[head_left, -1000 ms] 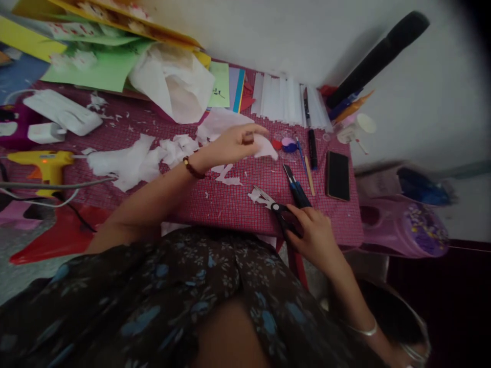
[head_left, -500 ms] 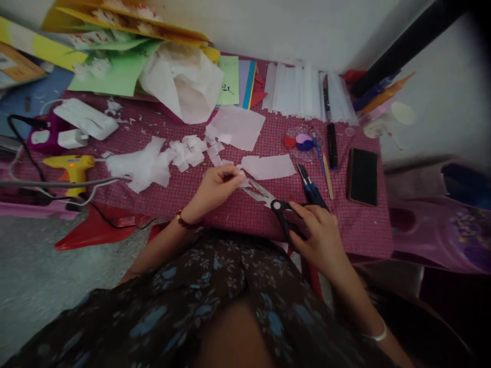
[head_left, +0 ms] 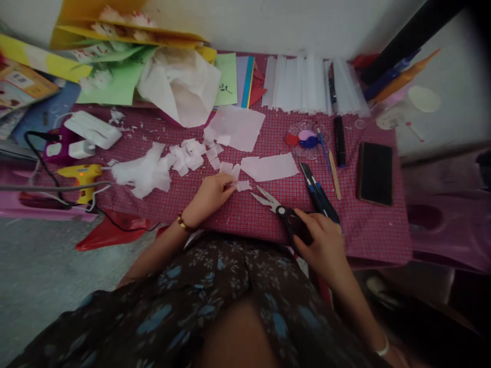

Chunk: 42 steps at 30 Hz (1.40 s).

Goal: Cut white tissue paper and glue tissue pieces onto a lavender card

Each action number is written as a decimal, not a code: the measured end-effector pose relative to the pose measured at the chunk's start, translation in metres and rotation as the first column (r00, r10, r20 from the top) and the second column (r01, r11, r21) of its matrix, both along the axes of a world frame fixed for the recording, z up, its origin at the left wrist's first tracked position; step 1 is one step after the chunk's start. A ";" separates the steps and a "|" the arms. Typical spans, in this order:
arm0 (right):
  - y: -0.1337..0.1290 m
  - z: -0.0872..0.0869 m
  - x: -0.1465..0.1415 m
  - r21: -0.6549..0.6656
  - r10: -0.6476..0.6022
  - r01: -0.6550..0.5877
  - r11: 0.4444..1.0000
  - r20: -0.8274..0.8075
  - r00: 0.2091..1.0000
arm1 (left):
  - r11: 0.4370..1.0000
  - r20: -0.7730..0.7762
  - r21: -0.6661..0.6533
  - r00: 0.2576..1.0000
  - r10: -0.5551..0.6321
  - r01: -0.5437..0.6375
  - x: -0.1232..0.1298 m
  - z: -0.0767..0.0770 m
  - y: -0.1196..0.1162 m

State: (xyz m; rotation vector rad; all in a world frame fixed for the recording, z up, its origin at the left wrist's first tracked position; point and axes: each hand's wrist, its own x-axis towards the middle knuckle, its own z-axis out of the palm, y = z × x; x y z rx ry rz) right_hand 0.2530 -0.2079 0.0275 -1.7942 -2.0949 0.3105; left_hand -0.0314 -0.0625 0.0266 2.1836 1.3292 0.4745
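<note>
My left hand (head_left: 215, 196) pinches a small piece of white paper (head_left: 243, 186) low over the checked table. In my right hand (head_left: 320, 237) are black-handled scissors (head_left: 282, 210), their blades parted and pointing at that paper, a short gap away. A larger torn-edged paper strip (head_left: 270, 167) lies just beyond the blades. Cut paper pieces (head_left: 187, 155) are heaped left of it, and a bigger pale sheet (head_left: 240, 128) lies behind. A blue utility knife (head_left: 318, 193) rests right beside my right hand.
A yellow glue gun (head_left: 85, 179) with its cable lies at the left, near crumpled white paper (head_left: 143, 171). Paint palette (head_left: 307, 139), brush, wooden stick (head_left: 335, 176), marker and dark phone-like slab (head_left: 376, 173) occupy the right. Clear plastic sticks (head_left: 299, 84) line the wall.
The scissors have drawn back to the right from the paper, with blades still apart. My left hand has shifted slightly left and down with the small piece. The camera view has turned a little.
</note>
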 end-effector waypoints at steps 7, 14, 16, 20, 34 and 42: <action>0.001 0.001 0.000 0.005 0.006 -0.006 1.000 -0.020 1.000 | 0.996 0.012 0.081 0.999 0.046 -0.047 0.006 -0.005 0.001; -0.004 0.006 0.004 -0.014 -0.003 0.003 1.000 -0.029 1.000 | 0.943 0.632 -0.314 0.716 0.297 -0.114 -0.017 0.028 0.007; -0.005 0.008 0.004 -0.035 0.010 -0.010 0.999 0.007 1.000 | 0.890 0.641 -0.447 0.660 0.391 -0.094 -0.019 0.035 0.006; -0.006 0.011 0.003 -0.077 0.033 -0.027 0.997 0.076 0.997 | 0.849 0.660 -0.520 0.586 0.470 -0.096 -0.014 0.034 0.010; -0.013 0.010 0.052 0.109 -0.380 0.385 0.916 -0.061 0.923 | 0.938 -0.438 0.118 0.864 -0.246 0.327 0.066 0.027 0.012; -0.022 0.014 0.036 0.070 -0.252 0.263 0.962 -0.144 0.957 | 0.950 -0.443 0.167 0.881 -0.166 0.263 0.078 0.031 0.051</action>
